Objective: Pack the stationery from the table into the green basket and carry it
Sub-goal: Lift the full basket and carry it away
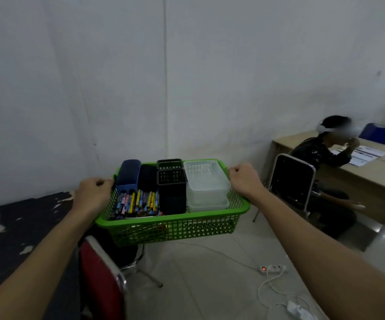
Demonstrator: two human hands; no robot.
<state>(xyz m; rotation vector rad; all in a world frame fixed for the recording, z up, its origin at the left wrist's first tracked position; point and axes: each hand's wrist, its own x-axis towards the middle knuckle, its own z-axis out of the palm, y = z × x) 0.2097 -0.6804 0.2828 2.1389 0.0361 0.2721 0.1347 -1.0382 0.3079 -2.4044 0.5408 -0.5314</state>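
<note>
The green basket (175, 229) hangs in the air in front of me, above the floor. My left hand (92, 192) grips its left rim and my right hand (244, 179) grips its right rim, fingers curled. Inside stand a blue holder (128, 175), two black mesh pen cups (172, 190), stacked clear plastic boxes (206, 183) and several colourful pens (138, 202) lying along the left side. A dark case sits behind the pens.
A worn dark table (13, 227) lies at my left. A red chair (101, 280) stands below the basket. On the floor lie a power strip (272, 269) and white cables. At the right a person (323, 162) sits on a black chair at a wooden desk (371, 172).
</note>
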